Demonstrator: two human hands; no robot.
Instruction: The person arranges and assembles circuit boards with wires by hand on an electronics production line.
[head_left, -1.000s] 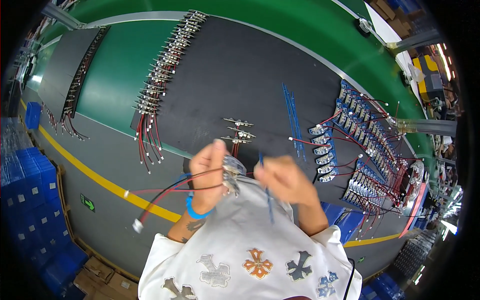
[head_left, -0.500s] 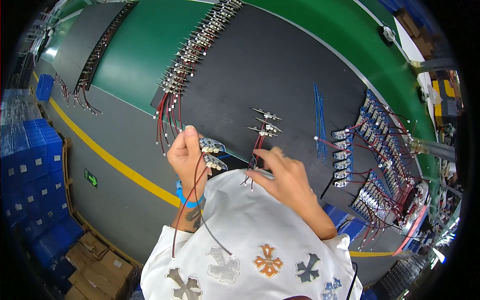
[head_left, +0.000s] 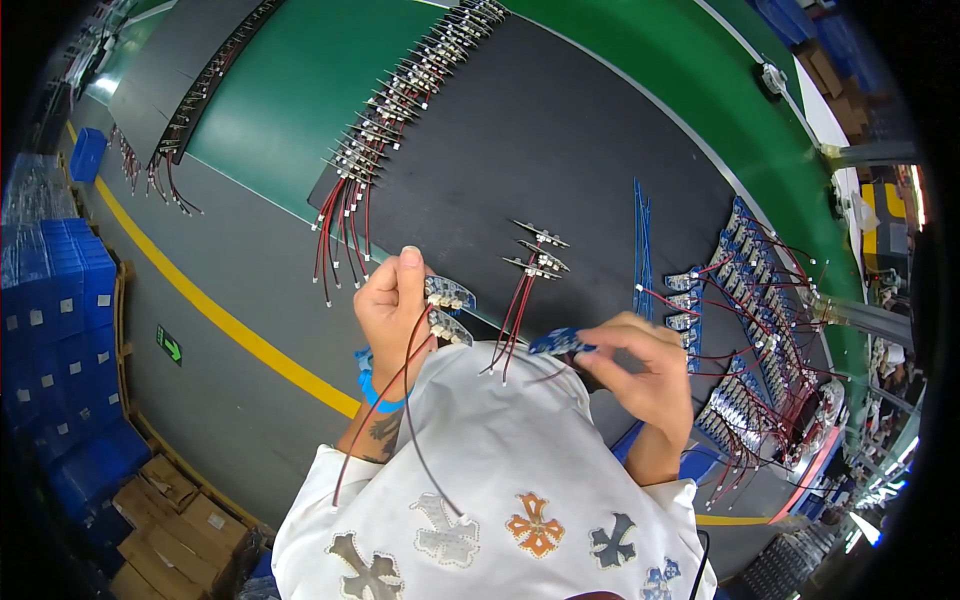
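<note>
My left hand (head_left: 393, 305) is closed on two small circuit boards (head_left: 450, 293), one above the other. Red and black wires (head_left: 383, 402) trail from them over the white garment. Between the fingertips of my right hand (head_left: 645, 380) is a blue circuit board (head_left: 556, 343), held level above the near table edge. Between the hands, a small group of wired boards (head_left: 540, 258) stands on the black mat (head_left: 560, 130), with red and black leads hanging toward me. Just beyond my right hand lies a short column of blue-edged boards (head_left: 685, 300), partly hidden by that hand.
A long row of wired boards (head_left: 410, 95) runs along the mat's left edge. Thin blue strips (head_left: 642, 245) lie on the mat. More boards with tangled wires (head_left: 760, 290) fill the right end. Stacked blue bins (head_left: 70, 310) and cardboard boxes (head_left: 185, 520) stand on the floor at left.
My right hand has moved right from beside the small group's wires and now shows a blue board in its fingers. My left hand has shifted slightly right with its two boards.
</note>
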